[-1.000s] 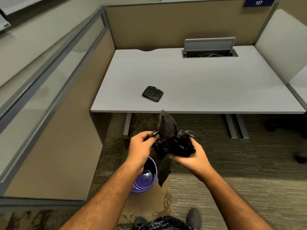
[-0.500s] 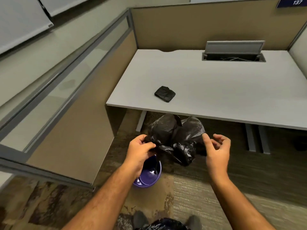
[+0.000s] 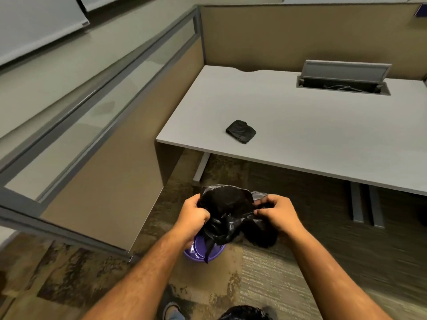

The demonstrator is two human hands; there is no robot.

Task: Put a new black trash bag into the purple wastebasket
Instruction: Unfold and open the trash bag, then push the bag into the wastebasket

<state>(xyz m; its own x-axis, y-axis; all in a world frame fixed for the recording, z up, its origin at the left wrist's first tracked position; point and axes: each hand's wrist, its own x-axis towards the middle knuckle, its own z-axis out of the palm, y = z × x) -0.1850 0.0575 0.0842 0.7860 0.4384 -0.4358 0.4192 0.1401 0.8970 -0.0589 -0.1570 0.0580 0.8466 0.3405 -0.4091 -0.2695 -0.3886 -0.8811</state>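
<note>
Both hands are gripping the black trash bag (image 3: 227,211): the left hand (image 3: 193,214) is bunching one edge in a closed fist while the right hand (image 3: 276,214) is pinching the opposite edge, working the mouth open. The purple wastebasket (image 3: 203,250) is sitting on the floor just below the left hand, a tail of plastic dangling over it. Next, I judge, the opening needs spreading wide and lowering over the rim.

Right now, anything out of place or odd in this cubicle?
Only minor things. A folded black bag sits alone on the desk, whose cable hatch is propped open. The trash bag in both hands is bunched, not yet lining the purple wastebasket.
</note>
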